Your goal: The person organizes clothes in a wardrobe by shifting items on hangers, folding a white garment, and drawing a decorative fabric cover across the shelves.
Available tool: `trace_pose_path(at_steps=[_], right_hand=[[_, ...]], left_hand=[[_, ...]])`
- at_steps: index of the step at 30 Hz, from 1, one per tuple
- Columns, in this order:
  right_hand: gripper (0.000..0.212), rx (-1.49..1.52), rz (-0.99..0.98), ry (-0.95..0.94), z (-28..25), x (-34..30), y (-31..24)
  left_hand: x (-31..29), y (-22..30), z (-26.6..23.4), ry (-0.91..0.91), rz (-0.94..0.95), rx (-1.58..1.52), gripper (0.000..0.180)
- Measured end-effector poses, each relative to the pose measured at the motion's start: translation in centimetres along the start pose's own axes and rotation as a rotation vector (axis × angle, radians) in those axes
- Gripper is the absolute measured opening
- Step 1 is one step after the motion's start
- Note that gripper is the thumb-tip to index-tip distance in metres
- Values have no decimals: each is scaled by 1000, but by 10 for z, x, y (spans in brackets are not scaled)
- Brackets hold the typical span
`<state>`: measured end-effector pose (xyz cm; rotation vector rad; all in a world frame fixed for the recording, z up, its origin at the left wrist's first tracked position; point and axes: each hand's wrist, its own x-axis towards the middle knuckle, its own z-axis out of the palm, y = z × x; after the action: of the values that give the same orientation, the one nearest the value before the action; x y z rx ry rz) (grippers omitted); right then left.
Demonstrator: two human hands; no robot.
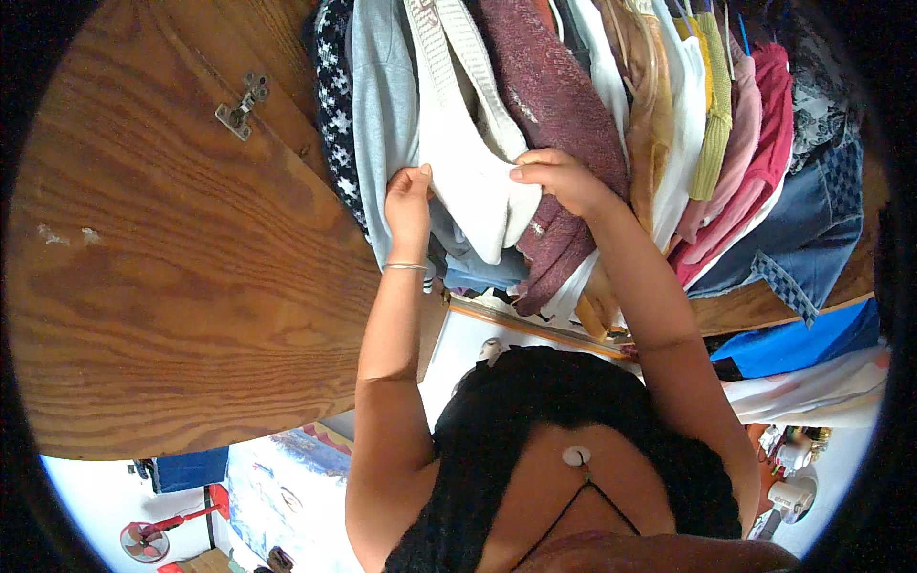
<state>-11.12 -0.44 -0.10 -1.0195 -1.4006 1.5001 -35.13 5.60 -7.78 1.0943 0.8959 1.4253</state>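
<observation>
A white knit garment (458, 158) with ribbed edges hangs in front of me among a tightly packed row of clothes. My right hand (559, 181) grips its right edge between thumb and fingers. On the other side, my left hand (409, 201) pinches at its left edge, close against a light blue-grey garment (384, 95). Between the hands the white knit hangs down to a rounded tip. A maroon knit sweater (549, 105) hangs just right of it, partly behind my right hand. The tops of the clothes lie outside the picture.
A brown wooden door (181, 286) with a metal hinge (244, 105) stands at the left. Further right hang a yellow-green knit (714, 124), pink garments (745, 172) and a denim piece (812, 229). Behind me are a red fan (145, 541) and a bed (296, 487).
</observation>
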Motion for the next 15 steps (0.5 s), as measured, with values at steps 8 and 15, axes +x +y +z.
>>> trace_pose_path(at_steps=[8,15], right_hand=[[25,-202,33,-171,16,2,1],[25,-173,-294,256,24,7,12]], left_hand=[[-63,16,42,-137,801,784,16],[-77,1,-4,-181,-273,-364,25]])
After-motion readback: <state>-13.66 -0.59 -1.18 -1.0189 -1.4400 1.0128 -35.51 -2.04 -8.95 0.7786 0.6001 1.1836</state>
